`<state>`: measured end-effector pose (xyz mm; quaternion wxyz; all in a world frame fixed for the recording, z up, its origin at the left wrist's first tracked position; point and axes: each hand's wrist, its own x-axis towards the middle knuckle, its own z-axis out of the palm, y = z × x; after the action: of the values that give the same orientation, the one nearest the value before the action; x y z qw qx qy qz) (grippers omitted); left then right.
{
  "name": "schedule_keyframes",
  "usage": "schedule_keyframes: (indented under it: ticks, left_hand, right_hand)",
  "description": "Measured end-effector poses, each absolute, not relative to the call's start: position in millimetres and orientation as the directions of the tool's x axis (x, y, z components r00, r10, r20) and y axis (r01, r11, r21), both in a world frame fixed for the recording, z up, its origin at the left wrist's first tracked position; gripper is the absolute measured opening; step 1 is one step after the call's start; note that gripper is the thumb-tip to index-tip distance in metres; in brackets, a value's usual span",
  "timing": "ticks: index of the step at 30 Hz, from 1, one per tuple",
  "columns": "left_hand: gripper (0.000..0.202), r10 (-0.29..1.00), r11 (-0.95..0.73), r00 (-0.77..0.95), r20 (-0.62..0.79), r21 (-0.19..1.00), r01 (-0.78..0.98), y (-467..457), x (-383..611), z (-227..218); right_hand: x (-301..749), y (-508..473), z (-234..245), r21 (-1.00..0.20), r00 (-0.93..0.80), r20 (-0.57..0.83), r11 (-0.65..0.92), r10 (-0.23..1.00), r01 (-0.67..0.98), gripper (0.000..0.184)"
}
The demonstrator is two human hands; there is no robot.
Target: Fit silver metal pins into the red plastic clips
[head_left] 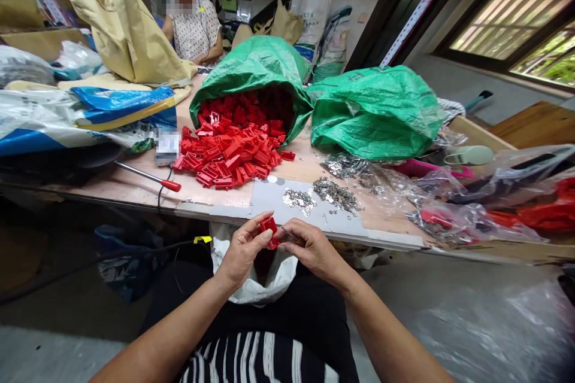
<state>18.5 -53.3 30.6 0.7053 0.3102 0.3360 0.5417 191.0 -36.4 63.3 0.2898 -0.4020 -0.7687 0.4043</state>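
two hands on one red plastic piece (269,228), held just below the table (135,182) edge

the left hand (242,251) pinched the piece between thumb and fingers, and the right hand (309,248) closed its fingertips on the other side, above a white bag (256,287). on the table an open green sack (256,66) lay on its side, spilling a heap of red pieces (233,152); a second green sack (372,111) hid its contents. loose metal parts (300,198) lay on a grey sheet (269,197).

Ahead of you, far centre: green sack (256,66) on its side, mouth open, red parts pile (233,155) spilled onto table (305,167). Second green sack (377,111) just right of it. Left of pile: red-handled screwdriver (150,177). Far left: brown paper sack (126,30), co-worker (195,27) seated behind it. Right: clear plastic bags (471,203).
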Motion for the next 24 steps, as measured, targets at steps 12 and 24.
schedule_keyframes:
  ticks: [12,24]
  left_hand:
    - [0.043,0.973,0.204,0.204,-0.112,0.831,-0.518,-48.4,18.4,26.1]
    - [0.042,0.977,0.193,0.178,-0.114,0.824,-0.533,-44.0,16.0,28.8]
  right_hand:
    - [196.2,-38.0,55.0,-0.839,-0.468,0.159,0.369,0.869,0.401,0.006]
    - [192.3,-35.4,45.6,-0.702,-0.494,0.342,0.567,0.799,0.431,0.012]
